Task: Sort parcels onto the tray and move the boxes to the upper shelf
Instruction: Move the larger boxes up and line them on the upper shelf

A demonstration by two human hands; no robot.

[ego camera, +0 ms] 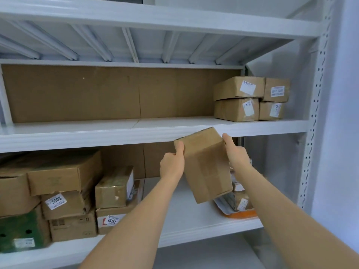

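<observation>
Here's the cardboard box point(204, 166), up in the air and tilted, its top corner crossing the front lip of the upper shelf point(77, 133), clamped between both hands. The left hand point(172, 165) grips its left edge, thumb laid up along the near face; the right hand point(236, 152) grips the right edge, thumb pointing up beside the top corner. On that upper shelf, far right, four labelled boxes point(250, 99) sit stacked two on two, touching one another. Below, on the lower shelf point(184, 216), an orange tray point(242, 214) lies at the right, partly hidden behind the held box, with parcels point(240, 200) on it. Over on the left of the lower shelf, a pile of cartons point(66, 195) carries tags, one reading 3003, another 2010.
</observation>
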